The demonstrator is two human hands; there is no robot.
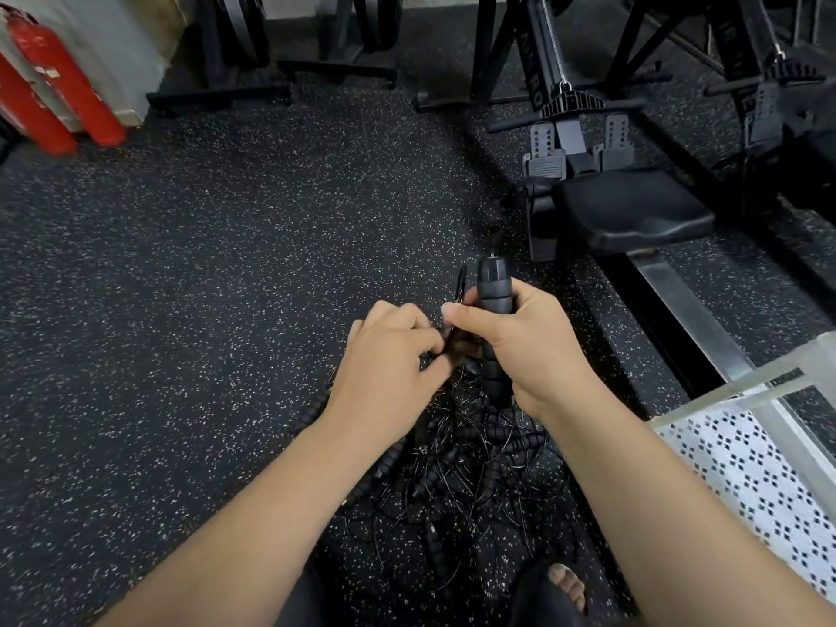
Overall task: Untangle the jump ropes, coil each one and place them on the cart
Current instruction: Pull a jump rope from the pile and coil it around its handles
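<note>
My right hand (pixel 527 346) grips a black jump rope handle (pixel 494 291) upright, its cap pointing away from me. A thin black cable loop (pixel 461 285) sticks up just left of the handle, held under my right thumb. My left hand (pixel 391 359) pinches the cable below that loop, touching my right hand. Beneath both hands a tangled pile of jump ropes (pixel 457 472) lies on the speckled floor, with several black foam handles and thin cables crossing one another. The cart (pixel 742 400) shows as a pale frame with a perforated white shelf at the lower right.
A rowing machine (pixel 629 210) with a black seat and metal rail stands at the right, close to the cart. Black rack feet (pixel 217 95) line the back. Red cylinders (pixel 49 83) lean at the far left. My bare foot (pixel 570 586) is near the pile.
</note>
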